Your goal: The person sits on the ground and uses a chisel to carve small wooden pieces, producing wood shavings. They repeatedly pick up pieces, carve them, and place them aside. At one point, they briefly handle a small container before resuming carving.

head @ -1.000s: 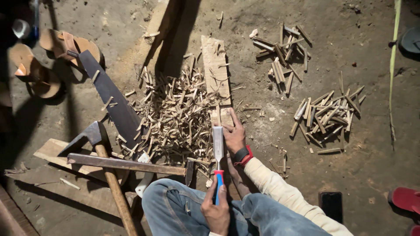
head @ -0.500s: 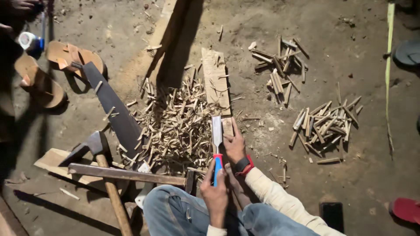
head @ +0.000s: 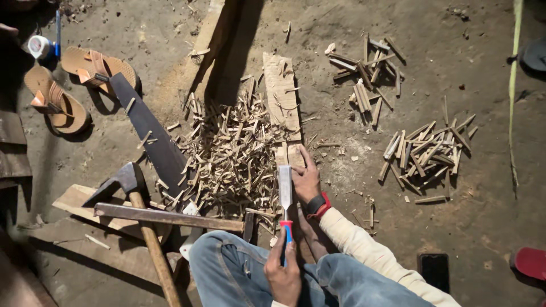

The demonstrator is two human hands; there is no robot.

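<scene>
the left hand (head: 284, 273) sits at six o'clock in the view, just above the jeans-clad knees, with its fingers curled tight round the red and blue handle of a chisel (head: 285, 199). the chisel's flat steel blade points toward twelve o'clock, its tip meeting a small pale wooden block (head: 289, 154) on the ground. the right hand (head: 307, 179), wearing a dark wristwatch with a red band, lies just at three o'clock of the blade; its fingers are pressed down on the block's near end, holding it steady, thumb side close to the steel.

beyond the block, toward twelve o'clock, a longer rough plank (head: 281, 94) lies on the dirt floor. at nine o'clock of the hands spreads a thick heap of wood splinters (head: 227, 153). two looser piles of cut wooden sticks (head: 424, 156) lie at two o'clock, well apart from the hands.

at eight o'clock a handsaw (head: 149, 133) lies slantwise, its blade dark, and beside it an adze-like axe (head: 133, 193) with a wooden haft rests across a flat board (head: 77, 199). a pair of tan sandals (head: 74, 85) sits at ten o'clock. a dark phone (head: 435, 272) lies on the ground at four o'clock.
</scene>
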